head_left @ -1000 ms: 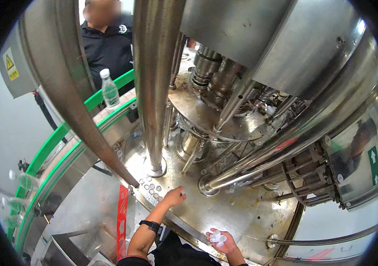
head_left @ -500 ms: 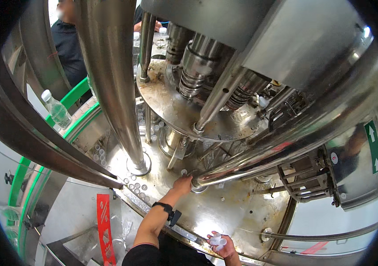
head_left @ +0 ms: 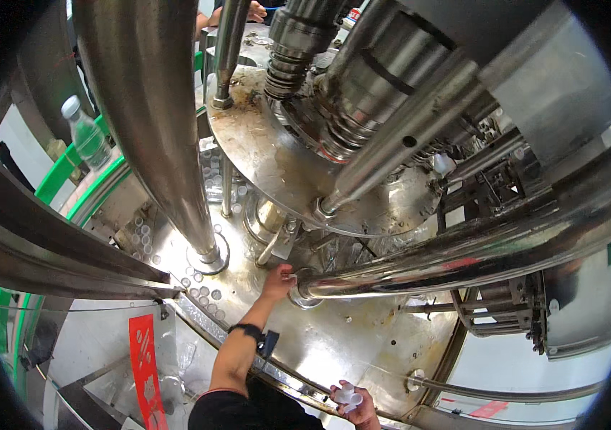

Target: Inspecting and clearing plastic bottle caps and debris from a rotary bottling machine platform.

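Note:
My left hand (head_left: pixel 277 282) reaches onto the steel machine deck (head_left: pixel 334 337), beside the flanged foot of a slanted polished column (head_left: pixel 391 276). Its fingers are closed together, with a small whitish edge showing at the tips that looks like a bottle cap. A dark band circles that wrist. Lower down, near the deck's front rim, my right hand (head_left: pixel 364 411) is turned palm up and cradles several white bottle caps (head_left: pixel 348 396). More loose caps (head_left: pixel 205 292) lie on the deck to the left, around the foot of another column (head_left: pixel 208 254).
A round steel plate (head_left: pixel 269 165) with spring-loaded heads (head_left: pixel 345 132) overhangs the deck. A capped clear bottle (head_left: pixel 87 136) stands by a green guide rail (head_left: pixel 58 179) at left. A red strip (head_left: pixel 146 373) marks a clear panel. Another person's hand (head_left: pixel 256 11) shows at the back.
The view has shifted, with the machine looming larger. My left hand has moved forward over the spot where a loose cap lay. My right hand still holds its caps.

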